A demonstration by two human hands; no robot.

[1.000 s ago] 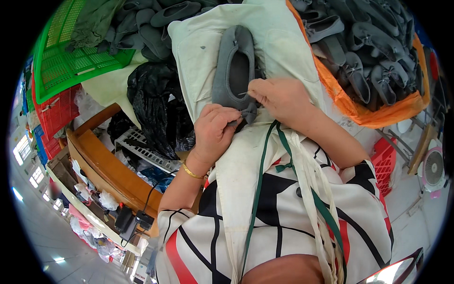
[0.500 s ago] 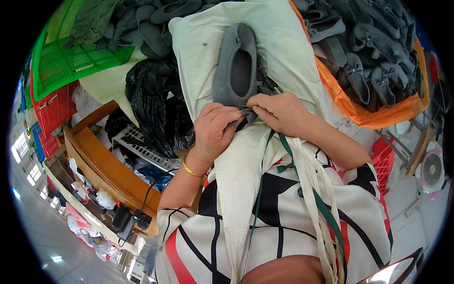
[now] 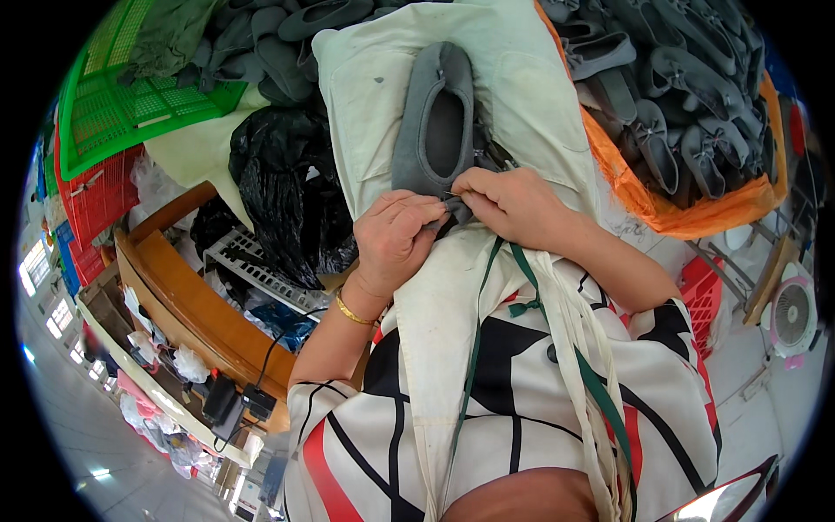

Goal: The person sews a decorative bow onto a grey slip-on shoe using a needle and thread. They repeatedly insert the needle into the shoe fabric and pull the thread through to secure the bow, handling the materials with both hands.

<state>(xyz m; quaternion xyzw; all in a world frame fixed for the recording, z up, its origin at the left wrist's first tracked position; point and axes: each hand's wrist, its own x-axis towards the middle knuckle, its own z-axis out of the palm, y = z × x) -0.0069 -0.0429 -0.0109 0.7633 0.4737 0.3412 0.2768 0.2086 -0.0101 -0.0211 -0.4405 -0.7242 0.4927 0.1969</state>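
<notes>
A grey slipper point(image 3: 410, 130) lies lengthwise on the cream cloth of my lap, its opening facing up. My left hand point(image 3: 396, 235) is closed on the slipper's near end, thumb and fingers pinching a small grey fold of fabric point(image 3: 456, 209). Right beside it, my right hand point(image 3: 513, 202) is pinched shut on a thin needle point(image 3: 450, 193), which points across toward the left fingertips. Fingers cover most of the spot where the needle meets the fabric. Some dark material shows just right of the slipper, partly hidden behind my right hand.
An orange-rimmed bag point(image 3: 626, 187) full of grey slippers stands at the right. More slippers point(image 3: 283, 56) are heaped at the far left, near a green crate point(image 3: 139, 109). A black plastic bag point(image 3: 283, 174) and a wooden chair point(image 3: 191, 296) are at the left; a fan point(image 3: 793, 309) is far right.
My right hand has shifted slightly up and left, closer to the slipper. My left hand keeps its hold, and the slipper stays in place.
</notes>
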